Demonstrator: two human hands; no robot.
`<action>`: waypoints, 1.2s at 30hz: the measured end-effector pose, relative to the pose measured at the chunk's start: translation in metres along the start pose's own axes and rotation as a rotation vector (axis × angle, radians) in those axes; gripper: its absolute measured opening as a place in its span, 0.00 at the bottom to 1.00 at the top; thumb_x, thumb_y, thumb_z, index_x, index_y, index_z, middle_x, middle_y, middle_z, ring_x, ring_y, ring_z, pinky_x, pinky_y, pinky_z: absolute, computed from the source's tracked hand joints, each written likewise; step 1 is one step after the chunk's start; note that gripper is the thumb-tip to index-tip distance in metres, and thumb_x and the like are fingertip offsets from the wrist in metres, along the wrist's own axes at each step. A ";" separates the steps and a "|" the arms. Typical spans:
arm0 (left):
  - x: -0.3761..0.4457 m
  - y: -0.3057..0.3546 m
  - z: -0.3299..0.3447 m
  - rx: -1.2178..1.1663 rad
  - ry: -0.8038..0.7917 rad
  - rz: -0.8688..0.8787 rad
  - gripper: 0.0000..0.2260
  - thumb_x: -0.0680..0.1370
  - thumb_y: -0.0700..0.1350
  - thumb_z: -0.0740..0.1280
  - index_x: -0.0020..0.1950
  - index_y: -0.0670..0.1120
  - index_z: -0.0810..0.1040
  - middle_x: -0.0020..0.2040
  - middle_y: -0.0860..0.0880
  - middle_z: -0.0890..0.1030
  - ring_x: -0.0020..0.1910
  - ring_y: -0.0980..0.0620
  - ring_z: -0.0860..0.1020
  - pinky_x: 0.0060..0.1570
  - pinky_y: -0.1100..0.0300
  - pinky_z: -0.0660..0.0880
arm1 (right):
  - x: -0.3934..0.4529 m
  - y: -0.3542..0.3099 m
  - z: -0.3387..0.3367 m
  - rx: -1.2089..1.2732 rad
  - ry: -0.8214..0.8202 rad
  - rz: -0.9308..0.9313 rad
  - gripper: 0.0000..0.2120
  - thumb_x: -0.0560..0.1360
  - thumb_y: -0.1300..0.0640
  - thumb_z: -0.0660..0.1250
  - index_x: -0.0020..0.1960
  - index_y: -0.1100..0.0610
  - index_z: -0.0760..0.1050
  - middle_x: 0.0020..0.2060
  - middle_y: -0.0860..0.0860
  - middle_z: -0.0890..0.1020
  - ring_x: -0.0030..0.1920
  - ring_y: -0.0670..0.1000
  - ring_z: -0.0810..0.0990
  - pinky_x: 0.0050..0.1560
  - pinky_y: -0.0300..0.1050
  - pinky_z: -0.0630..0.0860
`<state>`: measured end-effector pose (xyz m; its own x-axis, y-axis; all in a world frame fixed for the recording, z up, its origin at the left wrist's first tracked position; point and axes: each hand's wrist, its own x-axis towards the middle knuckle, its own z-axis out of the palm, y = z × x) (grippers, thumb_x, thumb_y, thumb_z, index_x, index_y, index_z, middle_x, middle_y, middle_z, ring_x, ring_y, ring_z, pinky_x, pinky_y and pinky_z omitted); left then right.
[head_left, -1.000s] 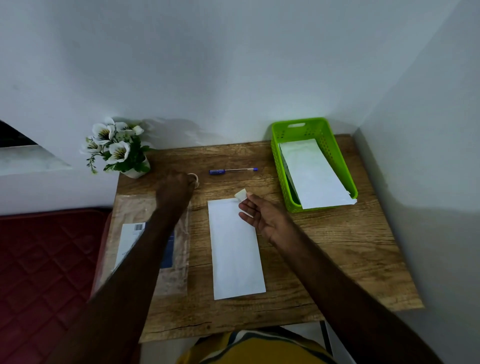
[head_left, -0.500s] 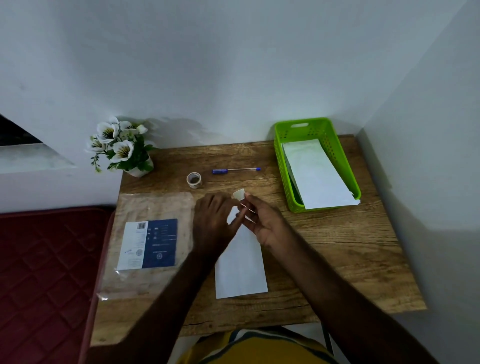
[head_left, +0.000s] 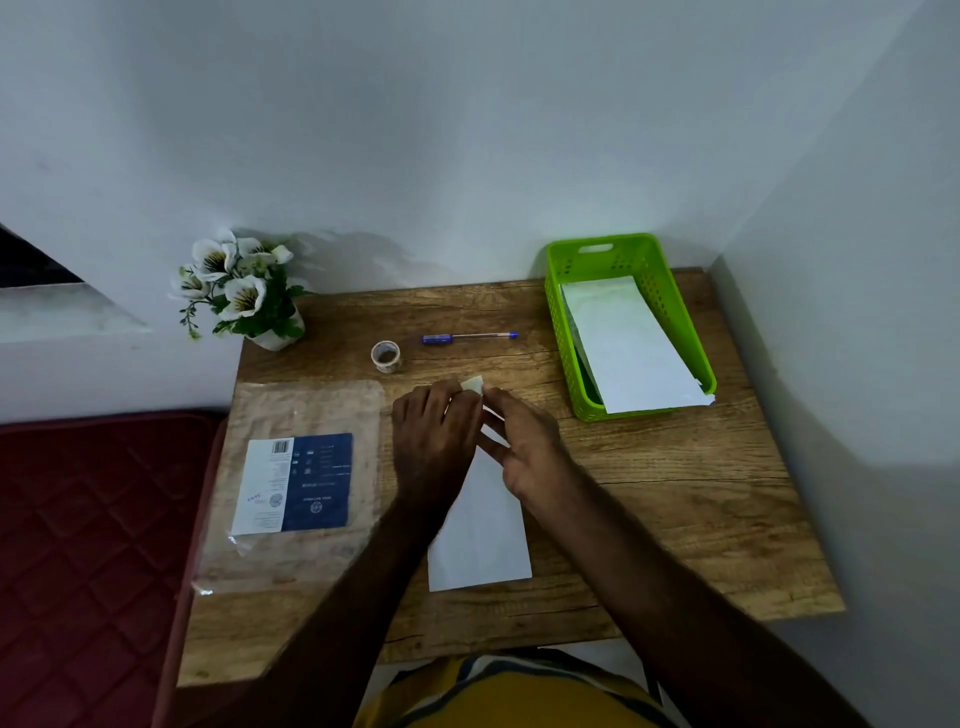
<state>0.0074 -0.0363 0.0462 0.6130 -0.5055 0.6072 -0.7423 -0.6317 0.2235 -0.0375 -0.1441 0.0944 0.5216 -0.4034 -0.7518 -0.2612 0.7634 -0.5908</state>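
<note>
A white envelope lies lengthwise in the middle of the wooden table. Both hands meet over its far end. My right hand pinches a small pale piece of tape between thumb and fingers. My left hand lies over the envelope's top left part, and its fingertips touch the same piece of tape. The far end of the envelope is hidden under the hands. A small roll of tape stands on the table beyond my left hand.
A blue pen lies behind the hands. A green basket holding white envelopes stands at the back right. A clear plastic packet with a blue label lies at the left. A flower pot stands in the back left corner; walls close the back and right.
My left hand let go of the tape roll at the back and came over to the envelope's far end, where it now meets my right hand at the piece of tape.
</note>
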 end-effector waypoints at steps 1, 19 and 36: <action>-0.001 0.000 0.000 -0.009 0.016 0.006 0.08 0.76 0.42 0.76 0.53 0.42 0.83 0.52 0.41 0.84 0.51 0.41 0.81 0.50 0.49 0.73 | -0.001 0.000 0.000 -0.001 0.001 -0.002 0.15 0.76 0.57 0.74 0.61 0.59 0.81 0.56 0.54 0.85 0.59 0.53 0.83 0.39 0.44 0.83; 0.028 0.022 -0.024 -1.475 -0.251 -1.600 0.13 0.77 0.52 0.73 0.57 0.46 0.84 0.55 0.48 0.83 0.58 0.50 0.76 0.53 0.56 0.76 | -0.019 -0.001 -0.003 -0.265 0.048 -0.182 0.08 0.74 0.53 0.75 0.49 0.57 0.84 0.49 0.51 0.86 0.51 0.49 0.83 0.45 0.47 0.85; 0.016 0.007 -0.016 -1.129 -0.290 -1.340 0.08 0.78 0.50 0.74 0.55 0.50 0.84 0.50 0.50 0.85 0.48 0.49 0.80 0.42 0.58 0.80 | -0.012 0.014 -0.010 -0.310 0.079 -0.235 0.06 0.75 0.55 0.76 0.42 0.48 0.80 0.42 0.45 0.84 0.47 0.48 0.82 0.40 0.41 0.82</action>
<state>0.0073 -0.0394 0.0700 0.8284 -0.1885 -0.5274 0.5284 -0.0494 0.8476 -0.0554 -0.1339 0.0925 0.5352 -0.5958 -0.5989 -0.3813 0.4622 -0.8006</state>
